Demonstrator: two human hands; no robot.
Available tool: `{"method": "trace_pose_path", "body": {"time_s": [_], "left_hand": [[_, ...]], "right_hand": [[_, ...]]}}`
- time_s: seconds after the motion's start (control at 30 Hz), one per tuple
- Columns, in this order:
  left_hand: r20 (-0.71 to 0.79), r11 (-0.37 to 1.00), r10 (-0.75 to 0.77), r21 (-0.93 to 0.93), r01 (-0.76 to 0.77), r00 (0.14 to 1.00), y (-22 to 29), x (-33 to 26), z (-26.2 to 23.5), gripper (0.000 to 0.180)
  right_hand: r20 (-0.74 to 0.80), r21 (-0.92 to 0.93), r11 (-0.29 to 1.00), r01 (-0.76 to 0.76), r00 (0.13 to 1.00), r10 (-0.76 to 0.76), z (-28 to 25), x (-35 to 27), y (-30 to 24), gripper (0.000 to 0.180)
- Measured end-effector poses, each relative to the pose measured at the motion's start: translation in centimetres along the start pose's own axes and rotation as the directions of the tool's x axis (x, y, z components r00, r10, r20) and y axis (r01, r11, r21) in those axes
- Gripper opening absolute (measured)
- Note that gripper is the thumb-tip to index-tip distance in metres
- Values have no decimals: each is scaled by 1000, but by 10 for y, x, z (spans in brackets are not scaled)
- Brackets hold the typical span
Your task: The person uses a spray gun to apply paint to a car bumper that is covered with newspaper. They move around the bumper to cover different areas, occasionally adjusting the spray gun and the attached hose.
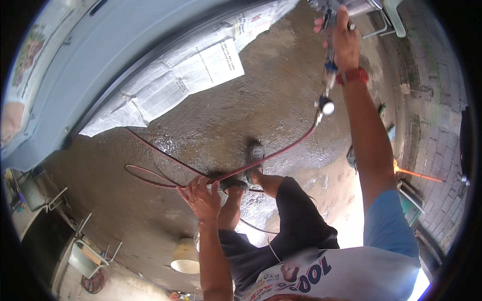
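My right hand point(344, 37) is raised at the top of the view, gripping a spray gun point(329, 22) by its handle. A small round gauge point(326, 106) hangs below the gun. From it a red air hose point(281, 151) runs down and left to my left hand point(201, 196), which is closed around it above my knees. Beyond my left hand the hose loops over the wet concrete floor point(236, 115). A pale blue vehicle body point(95, 65) with newspaper masking point(191, 70) taped along its lower edge fills the upper left.
My feet in dark shoes stand on the concrete. A cream bucket point(185, 258) sits at the bottom centre. Metal-framed chairs point(85, 256) stand at the lower left. A brick wall point(432, 115) runs down the right side, with an orange rod point(419, 174) near it.
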State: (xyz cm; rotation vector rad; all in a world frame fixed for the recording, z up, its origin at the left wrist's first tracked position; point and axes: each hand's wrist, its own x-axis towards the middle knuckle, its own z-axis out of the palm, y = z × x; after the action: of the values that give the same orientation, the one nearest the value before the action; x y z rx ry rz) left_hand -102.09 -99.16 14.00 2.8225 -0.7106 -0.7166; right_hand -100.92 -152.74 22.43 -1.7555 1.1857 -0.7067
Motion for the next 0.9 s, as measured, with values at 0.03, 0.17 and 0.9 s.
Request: {"method": "trace_pose_path", "body": {"time_s": [0.03, 0.17, 0.9], "left_hand": [[23, 1000, -9, -12, 10, 1000, -14, 2, -1, 32], [35, 999, -7, -36, 8, 999, -82, 7, 18, 30], [-240, 865, -492, -240, 440, 837, -358, 47, 81, 30]], "right_hand": [[14, 63, 997, 44, 999, -45, 13, -21, -8, 71], [220, 169, 985, 30, 973, -67, 75, -105, -28, 72], [441, 580, 637, 508, 462, -770, 432, -391, -97, 50]]}}
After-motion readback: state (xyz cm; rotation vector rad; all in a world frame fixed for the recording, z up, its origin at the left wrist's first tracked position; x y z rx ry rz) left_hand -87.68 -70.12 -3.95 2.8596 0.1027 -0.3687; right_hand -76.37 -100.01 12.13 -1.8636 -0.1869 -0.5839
